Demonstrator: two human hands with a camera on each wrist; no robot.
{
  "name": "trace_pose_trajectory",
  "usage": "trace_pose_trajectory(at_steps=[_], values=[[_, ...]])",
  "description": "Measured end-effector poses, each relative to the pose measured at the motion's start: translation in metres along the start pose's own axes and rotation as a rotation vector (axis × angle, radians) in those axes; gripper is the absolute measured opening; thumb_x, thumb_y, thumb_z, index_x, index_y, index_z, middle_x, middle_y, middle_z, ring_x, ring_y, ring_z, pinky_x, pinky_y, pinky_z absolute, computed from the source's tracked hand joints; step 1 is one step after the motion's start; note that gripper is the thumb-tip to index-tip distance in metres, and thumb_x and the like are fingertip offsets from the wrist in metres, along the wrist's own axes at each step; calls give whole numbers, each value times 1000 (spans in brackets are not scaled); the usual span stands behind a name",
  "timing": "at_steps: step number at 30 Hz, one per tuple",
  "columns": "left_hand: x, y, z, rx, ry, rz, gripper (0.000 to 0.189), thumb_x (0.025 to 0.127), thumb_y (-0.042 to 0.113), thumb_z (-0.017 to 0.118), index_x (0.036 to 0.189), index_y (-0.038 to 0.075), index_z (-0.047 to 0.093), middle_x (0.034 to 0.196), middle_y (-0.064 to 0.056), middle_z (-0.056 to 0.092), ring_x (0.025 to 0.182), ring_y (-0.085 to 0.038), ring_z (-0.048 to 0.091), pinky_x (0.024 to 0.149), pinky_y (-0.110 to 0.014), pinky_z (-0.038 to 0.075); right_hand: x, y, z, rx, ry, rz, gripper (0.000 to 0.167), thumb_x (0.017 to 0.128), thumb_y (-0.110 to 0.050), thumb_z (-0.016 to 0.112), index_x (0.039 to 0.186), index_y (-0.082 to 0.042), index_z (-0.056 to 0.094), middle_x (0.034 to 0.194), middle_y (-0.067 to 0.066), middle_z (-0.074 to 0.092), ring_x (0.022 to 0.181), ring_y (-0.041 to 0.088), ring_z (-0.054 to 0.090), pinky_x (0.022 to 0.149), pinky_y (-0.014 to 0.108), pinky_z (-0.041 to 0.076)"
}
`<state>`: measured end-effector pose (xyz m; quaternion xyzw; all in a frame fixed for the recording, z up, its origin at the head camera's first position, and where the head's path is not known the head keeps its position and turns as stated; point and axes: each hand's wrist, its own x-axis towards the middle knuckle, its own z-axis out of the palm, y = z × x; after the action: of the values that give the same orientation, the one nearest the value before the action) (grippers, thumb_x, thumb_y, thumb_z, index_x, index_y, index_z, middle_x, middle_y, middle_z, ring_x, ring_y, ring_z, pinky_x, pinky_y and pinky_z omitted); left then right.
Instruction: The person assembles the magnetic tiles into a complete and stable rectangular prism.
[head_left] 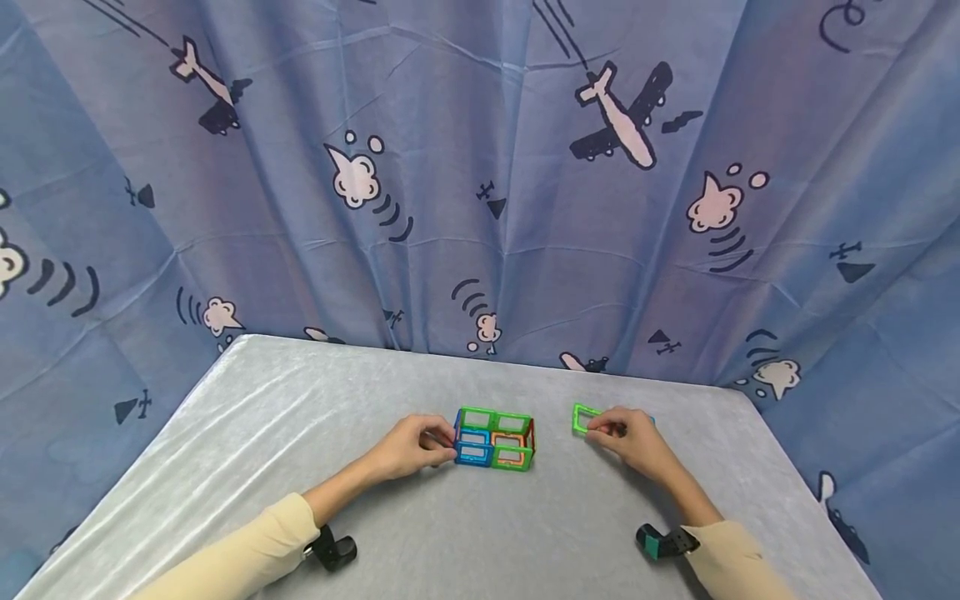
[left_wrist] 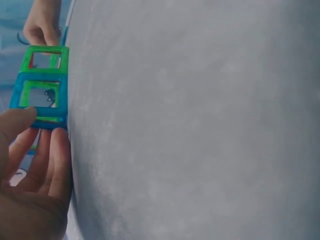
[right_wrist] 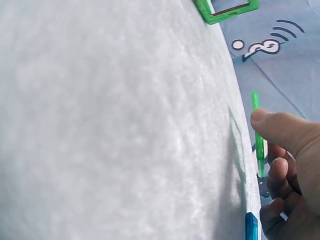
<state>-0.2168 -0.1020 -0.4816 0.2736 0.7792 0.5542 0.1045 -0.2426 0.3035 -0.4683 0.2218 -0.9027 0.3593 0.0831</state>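
A low box of magnetic tiles (head_left: 492, 442) lies on the table, with green, blue and red-orange square frames as its walls and base. My left hand (head_left: 412, 446) holds its left end; in the left wrist view the thumb lies on a blue frame (left_wrist: 62, 92) and the fingers are at the end side. To the right of the box, my right hand (head_left: 633, 437) pinches a green magnetic tile (right_wrist: 258, 145) between thumb and fingers. That tile stands upright, apart from the box. A blue tile (right_wrist: 251, 226) lies by the right hand, mostly hidden behind it in the head view.
A pale grey cloth covers the table (head_left: 337, 533). Behind it hangs a blue curtain (head_left: 450, 183) with printed aeroplanes and clouds. Black wrist cameras sit on the left wrist (head_left: 330, 548) and the right wrist (head_left: 666, 543).
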Motion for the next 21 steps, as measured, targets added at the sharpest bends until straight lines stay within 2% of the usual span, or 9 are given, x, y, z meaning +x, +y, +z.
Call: trace_pose_trajectory(at_steps=[8, 15, 21], values=[[-1, 0, 0, -9, -3, -6, 11, 94, 2, 73, 105, 2, 70, 96, -5, 69, 82, -25, 71, 62, -29, 54, 0, -5, -4, 16, 5, -23, 10, 85, -1, 82, 89, -9, 77, 76, -5, 59, 67, 10, 51, 57, 26, 44], [-3, 3, 0, -24, -3, 21, 13, 94, 0, 71, 106, -3, 68, 98, -13, 69, 84, -33, 71, 61, -32, 55, 6, -15, -3, 52, 4, -56, 8, 86, -4, 82, 90, -10, 78, 74, -7, 59, 67, 10, 53, 59, 26, 47], [-2, 3, 0, -28, 3, 29, 13, 94, 2, 73, 105, -2, 69, 97, -12, 70, 82, -31, 71, 61, -29, 54, 13, -27, 1, 94, 5, -89, 7, 87, -4, 81, 91, -10, 78, 75, -6, 60, 66, 10, 54, 58, 26, 47]])
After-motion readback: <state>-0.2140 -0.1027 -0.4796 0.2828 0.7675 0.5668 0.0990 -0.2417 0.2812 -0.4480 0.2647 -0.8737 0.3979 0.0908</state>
